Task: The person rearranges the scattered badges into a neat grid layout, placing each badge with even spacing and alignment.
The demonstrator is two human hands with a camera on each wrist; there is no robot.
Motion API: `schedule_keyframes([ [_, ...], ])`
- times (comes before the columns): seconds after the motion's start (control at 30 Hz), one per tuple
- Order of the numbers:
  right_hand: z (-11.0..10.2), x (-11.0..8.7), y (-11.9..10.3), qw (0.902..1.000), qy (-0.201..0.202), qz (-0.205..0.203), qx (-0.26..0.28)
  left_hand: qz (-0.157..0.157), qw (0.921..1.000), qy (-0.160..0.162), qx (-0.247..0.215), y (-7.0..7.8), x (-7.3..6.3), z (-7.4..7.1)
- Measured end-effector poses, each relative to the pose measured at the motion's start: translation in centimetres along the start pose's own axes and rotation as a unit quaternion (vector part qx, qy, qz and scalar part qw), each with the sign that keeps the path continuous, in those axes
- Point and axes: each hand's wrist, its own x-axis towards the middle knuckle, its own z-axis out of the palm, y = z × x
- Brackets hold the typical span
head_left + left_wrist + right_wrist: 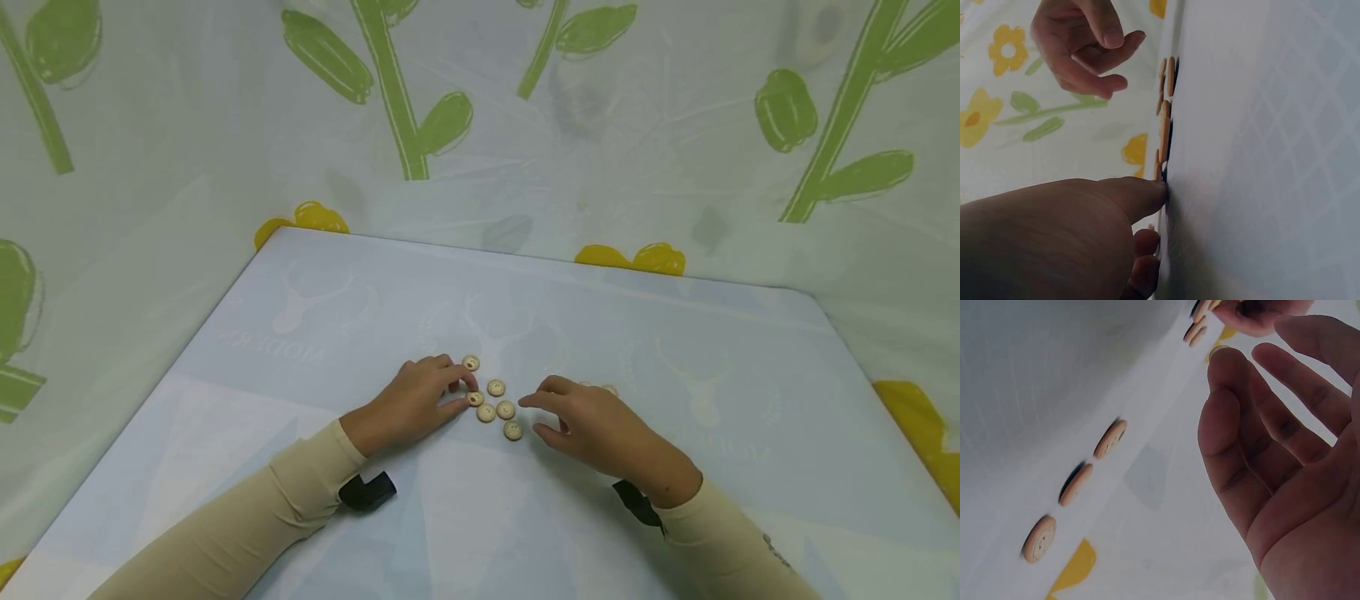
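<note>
Several round, light wooden buttons (496,387) lie in a loose cluster on the table. My left hand (420,400) is at the cluster's left side, pinching one wooden button (476,398) between thumb and index finger. In the left wrist view the thumb (1141,197) reaches down to the table beside a button. My right hand (592,421) hovers just right of the cluster with relaxed, slightly bent fingers and holds nothing. Past it, a row of three buttons (1040,539) lies on the table in the right wrist view; in the head view the hand partly hides them.
A pale blue-and-white cloth (480,517) with faint deer prints covers the table. Behind it hangs a white sheet (225,150) with green leaves and yellow flowers. Black straps (367,492) sit at both wrists.
</note>
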Motion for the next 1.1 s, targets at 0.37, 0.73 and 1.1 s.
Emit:
schedule_keyframes([
  [0.37, 1.0, 0.3, -0.9, 0.9989, -0.041, -0.01, 0.019, 0.003, 1.0, 0.0, 0.002, -0.1, 0.0, 0.0],
  [0.73, 1.6, 0.3, -1.2, 0.9987, -0.048, -0.018, 0.008, -0.001, 1.0, -0.001, 0.005, 0.0, 0.0, 0.1],
  [1.1, 1.6, 0.3, -1.5, 0.9964, -0.084, -0.003, -0.016, -0.001, 1.0, -0.002, 0.004, 0.1, 0.0, 0.0],
])
